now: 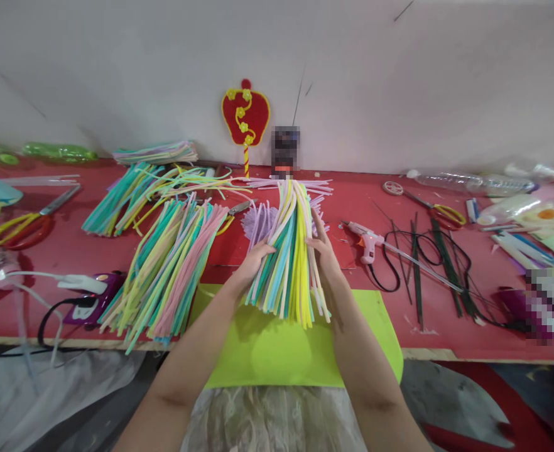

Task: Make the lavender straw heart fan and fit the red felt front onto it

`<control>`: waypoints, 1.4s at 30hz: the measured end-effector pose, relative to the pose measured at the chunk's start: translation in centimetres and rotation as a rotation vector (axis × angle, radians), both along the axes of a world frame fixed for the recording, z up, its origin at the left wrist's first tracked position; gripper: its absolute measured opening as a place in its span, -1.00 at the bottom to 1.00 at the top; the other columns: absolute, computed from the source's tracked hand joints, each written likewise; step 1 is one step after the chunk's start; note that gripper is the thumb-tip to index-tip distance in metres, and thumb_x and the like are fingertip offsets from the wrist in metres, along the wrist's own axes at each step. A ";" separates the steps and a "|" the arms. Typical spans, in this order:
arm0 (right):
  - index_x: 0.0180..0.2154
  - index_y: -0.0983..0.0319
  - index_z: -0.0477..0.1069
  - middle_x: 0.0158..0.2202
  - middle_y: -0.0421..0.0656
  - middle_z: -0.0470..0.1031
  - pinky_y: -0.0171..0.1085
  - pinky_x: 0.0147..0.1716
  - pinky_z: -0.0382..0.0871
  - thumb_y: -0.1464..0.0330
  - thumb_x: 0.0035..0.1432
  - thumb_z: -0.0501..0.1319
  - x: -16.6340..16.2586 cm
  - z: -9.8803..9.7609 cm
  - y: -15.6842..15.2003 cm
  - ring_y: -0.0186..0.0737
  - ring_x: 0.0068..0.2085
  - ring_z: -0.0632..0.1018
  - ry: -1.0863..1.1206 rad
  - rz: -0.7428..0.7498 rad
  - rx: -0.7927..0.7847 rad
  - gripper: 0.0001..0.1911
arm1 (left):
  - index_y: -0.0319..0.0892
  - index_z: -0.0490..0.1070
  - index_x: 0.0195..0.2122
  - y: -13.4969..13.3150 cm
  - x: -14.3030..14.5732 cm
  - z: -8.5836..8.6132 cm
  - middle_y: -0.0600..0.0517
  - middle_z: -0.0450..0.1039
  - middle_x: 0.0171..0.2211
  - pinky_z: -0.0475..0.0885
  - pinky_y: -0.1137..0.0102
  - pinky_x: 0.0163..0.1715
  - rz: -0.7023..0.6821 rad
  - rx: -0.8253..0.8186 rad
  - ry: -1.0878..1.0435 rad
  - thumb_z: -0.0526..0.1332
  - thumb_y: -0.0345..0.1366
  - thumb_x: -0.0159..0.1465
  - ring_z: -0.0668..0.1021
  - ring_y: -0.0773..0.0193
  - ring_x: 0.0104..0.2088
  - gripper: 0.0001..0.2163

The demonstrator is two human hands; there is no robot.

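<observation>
Between my two hands is a bundle of pastel pipe cleaners (286, 270) in pink, teal, blue, yellow and white, its ends fanned out toward me above a lime-green mat (281, 358). My left hand (257, 258) curls round the bundle's left side, thumb on top. From the right, my right hand (324, 248) presses against it, fingers reaching along the far side. Purple pipe cleaners (260, 223) lie behind the bundle, partly hidden by it. To the left rests a larger pile of mixed pipe cleaners (173, 270), with another bunch (126, 198) beyond it.
A pink glue gun (369, 242) lies on the red table (305, 342) at right, near dark green stems (416, 270) and scissors (446, 215). At left are yellow-and-red scissors (27, 223) and a purple power strip (98, 298). A red fan-shaped decoration (253, 119) stands against the wall.
</observation>
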State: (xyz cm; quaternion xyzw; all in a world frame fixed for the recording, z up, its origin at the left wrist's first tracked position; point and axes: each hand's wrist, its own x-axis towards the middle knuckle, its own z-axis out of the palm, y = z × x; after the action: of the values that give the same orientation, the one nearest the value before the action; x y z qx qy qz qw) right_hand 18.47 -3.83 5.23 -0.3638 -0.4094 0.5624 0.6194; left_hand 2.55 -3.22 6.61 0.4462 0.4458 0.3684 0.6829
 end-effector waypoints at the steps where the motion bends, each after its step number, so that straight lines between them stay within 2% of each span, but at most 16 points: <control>1: 0.28 -0.05 -0.09 0.21 -0.24 0.28 0.00 0.07 0.37 0.26 -0.08 0.27 -0.1 0.0 0.0 -0.01 0.15 0.40 -0.012 -0.001 0.002 -0.08 | -0.21 0.36 0.04 0.0 0.0 -0.1 -0.02 0.58 -0.23 0.50 0.17 -0.17 -0.012 -0.027 -0.028 0.08 -0.30 0.05 0.60 0.07 -0.23 -0.51; 3: 0.28 -0.07 -0.13 0.22 -0.22 0.26 0.00 0.04 0.40 0.21 -0.09 0.31 -0.1 -0.1 0.0 0.01 0.14 0.41 -0.052 -0.011 0.007 -0.03 | -0.19 0.33 0.08 0.0 0.1 -0.3 -0.03 0.54 -0.10 0.47 0.17 -0.09 -0.054 -0.050 -0.063 0.11 -0.31 0.04 0.57 0.05 -0.13 -0.49; 6: 0.29 -0.08 -0.16 0.22 -0.19 0.26 0.00 0.01 0.43 0.18 -0.12 0.35 -0.1 -0.5 0.2 0.01 0.09 0.45 -0.117 -0.026 0.028 0.02 | -0.14 0.28 0.14 -0.1 0.2 -0.5 -0.03 0.39 0.10 0.37 0.20 0.05 -0.113 0.058 -0.003 0.14 -0.29 0.08 0.46 0.04 0.07 -0.47; 9: 0.29 -0.04 -0.17 0.20 -0.15 0.27 -0.01 0.02 0.41 0.18 -0.14 0.37 -0.1 -1.0 0.4 0.00 0.07 0.47 -0.162 -0.064 0.065 0.05 | -0.17 0.22 0.18 0.0 0.4 -0.7 -0.07 0.31 0.17 0.29 0.21 0.13 -0.159 0.162 0.066 0.18 -0.21 0.14 0.36 0.03 0.16 -0.45; 12: 0.29 -0.02 -0.14 0.23 -0.14 0.22 -0.01 0.09 0.34 0.23 -0.13 0.37 -0.2 -1.2 0.6 -0.02 0.12 0.41 -0.219 -0.112 0.098 0.03 | -0.21 0.16 0.20 0.1 0.7 -0.9 -0.13 0.34 0.14 0.31 0.19 0.11 -0.197 0.216 0.106 0.24 -0.19 0.13 0.40 0.04 0.13 -0.39; 14: 0.29 -0.02 -0.13 0.24 -0.14 0.20 -0.01 0.11 0.31 0.26 -0.13 0.36 -0.3 -1.2 0.6 -0.02 0.15 0.38 -0.247 -0.122 0.106 0.02 | -0.21 0.18 0.18 0.2 0.7 -1.0 -0.12 0.38 0.10 0.35 0.21 0.07 -0.193 0.254 0.151 0.27 -0.24 0.09 0.43 0.05 0.09 -0.39; 17: 0.30 0.01 -0.13 0.24 -0.15 0.21 -0.01 0.14 0.27 0.29 -0.13 0.35 -0.6 -0.7 0.4 -0.03 0.15 0.37 -0.247 -0.125 0.106 0.02 | -0.22 0.31 0.07 0.3 0.5 -0.9 -0.07 0.50 -0.06 0.43 0.23 -0.06 -0.169 0.256 0.276 0.26 -0.32 0.05 0.52 0.06 -0.05 -0.49; 20: 0.28 -0.02 -0.07 0.26 -0.24 0.18 -0.06 0.20 0.21 0.27 -0.06 0.29 -0.7 -0.2 0.1 -0.06 0.20 0.32 -0.188 -0.112 0.083 -0.09 | -0.25 0.42 -0.11 0.5 0.1 -0.8 -0.03 0.55 -0.24 0.46 0.25 -0.19 -0.116 0.198 0.366 0.20 -0.33 0.04 0.55 0.06 -0.18 -0.65; 23: 0.27 -0.06 -0.05 0.26 -0.32 0.18 -0.02 0.18 0.23 0.26 -0.01 0.19 -0.6 -0.1 -0.1 -0.06 0.22 0.31 -0.106 -0.018 0.045 -0.19 | -0.24 0.43 -0.21 0.8 -0.2 -0.8 0.00 0.54 -0.33 0.46 0.28 -0.22 -0.036 0.134 0.307 0.16 -0.29 0.03 0.55 0.08 -0.23 -0.71; 26: 0.28 -0.05 -0.08 0.24 -0.30 0.22 0.04 0.14 0.28 0.31 -0.06 0.16 -0.3 -0.4 0.1 -0.02 0.18 0.35 -0.049 0.059 0.033 -0.15 | -0.21 0.43 -0.22 0.9 -0.3 -0.8 0.04 0.53 -0.38 0.46 0.30 -0.23 -0.011 0.095 0.202 0.15 -0.29 0.00 0.55 0.12 -0.28 -0.70; 34: 0.28 -0.06 -0.10 0.21 -0.27 0.27 0.02 0.07 0.36 0.37 -0.10 0.16 0.0 -0.8 0.3 -0.04 0.11 0.42 -0.008 0.100 0.035 -0.09 | -0.23 0.44 -0.16 0.4 -0.3 -0.3 0.04 0.54 -0.38 0.45 0.28 -0.17 0.022 0.114 0.210 0.13 -0.32 0.03 0.55 0.12 -0.24 -0.67; 39: 0.28 -0.10 -0.13 0.20 -0.23 0.27 -0.02 0.01 0.43 0.34 -0.13 0.28 -0.1 -0.6 0.2 -0.05 0.06 0.46 -0.032 0.101 0.058 -0.02 | -0.21 0.44 -0.13 0.5 -0.4 -0.2 0.02 0.56 -0.26 0.43 0.25 -0.11 -0.003 0.109 0.158 0.14 -0.33 0.03 0.54 0.07 -0.14 -0.65; 42: 0.28 -0.09 -0.14 0.22 -0.22 0.25 0.00 0.09 0.36 0.26 -0.11 0.34 -0.3 -0.6 0.2 -0.05 0.13 0.41 -0.075 0.090 0.084 -0.01 | -0.21 0.43 -0.09 0.5 -0.4 -0.3 -0.02 0.54 -0.14 0.41 0.23 -0.05 -0.010 0.128 0.174 0.13 -0.34 0.04 0.50 0.03 -0.03 -0.63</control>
State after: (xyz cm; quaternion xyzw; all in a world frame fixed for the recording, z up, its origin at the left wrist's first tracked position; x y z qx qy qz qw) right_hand 18.18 -3.66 4.59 -0.3397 -0.4715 0.5581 0.5923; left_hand 2.12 -2.69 6.34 0.5215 0.4767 0.3524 0.6137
